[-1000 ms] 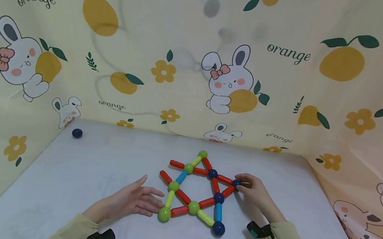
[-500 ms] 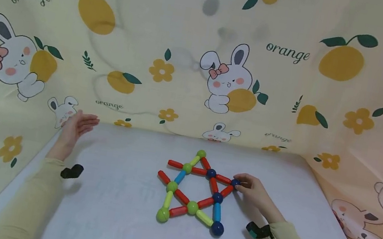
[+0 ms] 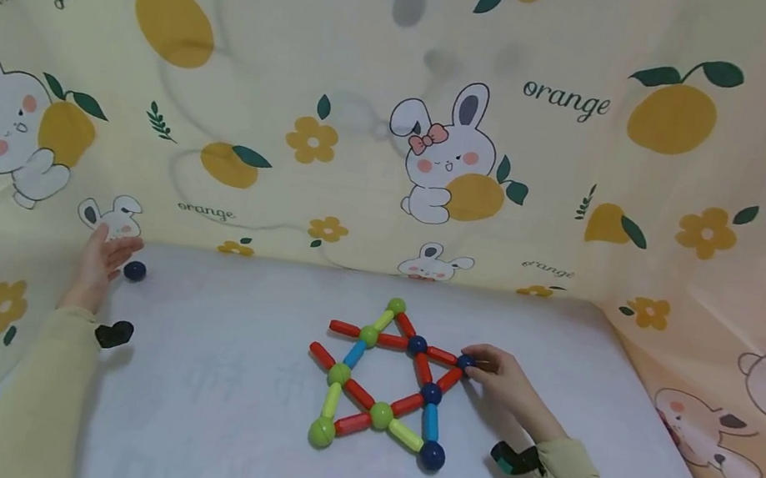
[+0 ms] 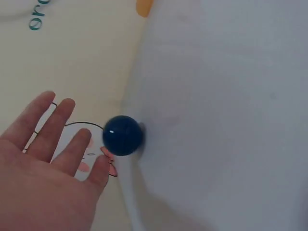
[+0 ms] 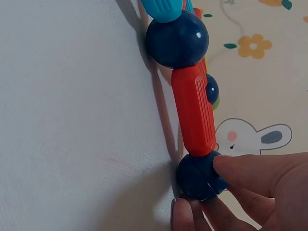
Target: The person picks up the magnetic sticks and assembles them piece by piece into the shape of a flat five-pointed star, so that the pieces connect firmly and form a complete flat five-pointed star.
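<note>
A star-like frame of sticks and balls lies mid-table; its red stick (image 3: 357, 393), lime ball (image 3: 381, 415) and blue stick (image 3: 431, 422) show in the head view. At its right corner my right hand (image 3: 508, 389) pinches a dark blue ball (image 5: 201, 176) between thumb and fingers, with a red stick (image 5: 193, 110) joined to it. Far off at the table's back left corner, my left hand (image 3: 97, 267) is spread beside a loose dark blue ball (image 4: 122, 135). Its fingertips are close to the ball's left side, and nothing is in its palm.
The white table (image 3: 209, 413) ends at the back against a patterned cloth (image 3: 326, 35) with rabbits and oranges. Two red sticks, one of them a lower red stick (image 3: 321, 355), stick out from the frame's left side. A black wrist camera (image 3: 113, 334) sits on the left sleeve.
My left hand has left the frame's lower left corner and reached over to the back left, now beside the loose ball. My right hand keeps its pinch. The head view has shifted slightly.
</note>
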`<state>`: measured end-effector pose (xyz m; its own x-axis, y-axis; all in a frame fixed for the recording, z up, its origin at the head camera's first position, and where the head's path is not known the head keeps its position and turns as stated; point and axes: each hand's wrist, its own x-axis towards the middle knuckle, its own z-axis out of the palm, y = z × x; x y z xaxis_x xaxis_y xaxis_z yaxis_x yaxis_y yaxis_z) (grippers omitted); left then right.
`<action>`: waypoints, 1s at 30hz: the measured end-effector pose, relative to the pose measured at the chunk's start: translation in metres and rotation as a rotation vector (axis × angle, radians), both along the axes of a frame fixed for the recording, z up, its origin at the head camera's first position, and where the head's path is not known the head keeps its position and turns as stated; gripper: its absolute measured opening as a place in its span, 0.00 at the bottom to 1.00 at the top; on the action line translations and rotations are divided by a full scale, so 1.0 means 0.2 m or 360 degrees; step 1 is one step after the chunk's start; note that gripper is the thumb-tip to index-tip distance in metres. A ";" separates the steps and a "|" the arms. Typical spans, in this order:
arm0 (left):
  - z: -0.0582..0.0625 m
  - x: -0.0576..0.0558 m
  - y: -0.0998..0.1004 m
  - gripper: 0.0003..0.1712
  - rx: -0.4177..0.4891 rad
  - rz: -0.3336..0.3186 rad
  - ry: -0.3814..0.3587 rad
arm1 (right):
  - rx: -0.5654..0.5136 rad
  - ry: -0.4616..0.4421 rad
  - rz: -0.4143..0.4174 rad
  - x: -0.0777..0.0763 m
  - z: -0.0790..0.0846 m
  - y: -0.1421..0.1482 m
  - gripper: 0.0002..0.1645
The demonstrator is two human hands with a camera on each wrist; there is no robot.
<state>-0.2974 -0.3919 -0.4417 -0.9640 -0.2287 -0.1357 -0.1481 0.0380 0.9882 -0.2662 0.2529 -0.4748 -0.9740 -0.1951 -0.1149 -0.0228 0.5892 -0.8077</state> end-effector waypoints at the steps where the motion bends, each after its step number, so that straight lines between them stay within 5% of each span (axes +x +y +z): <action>1: -0.01 0.00 0.00 0.41 -0.0022 0.0029 -0.0011 | 0.0000 0.0006 0.0008 0.00 0.00 0.00 0.20; 9: -0.06 -0.02 -0.01 0.46 -0.0089 -0.0041 -0.0028 | -0.0047 0.0026 0.0025 0.00 -0.03 0.01 0.20; 15: -0.17 -0.04 -0.03 0.49 -0.0089 -0.0041 -0.0067 | -0.0043 0.0016 0.0017 0.00 -0.03 0.02 0.20; 19: -0.17 -0.01 0.03 0.50 -0.0083 -0.0100 -0.0002 | -0.0027 0.0010 0.0016 0.00 -0.03 0.02 0.20; 27: -0.22 0.02 0.17 0.26 -0.0793 -0.0141 0.0072 | -0.0022 0.0017 0.0024 0.01 -0.03 0.01 0.20; 30: -0.22 0.04 0.21 0.24 -0.0919 -0.0091 0.0120 | -0.0035 0.0021 0.0042 0.01 -0.04 0.02 0.20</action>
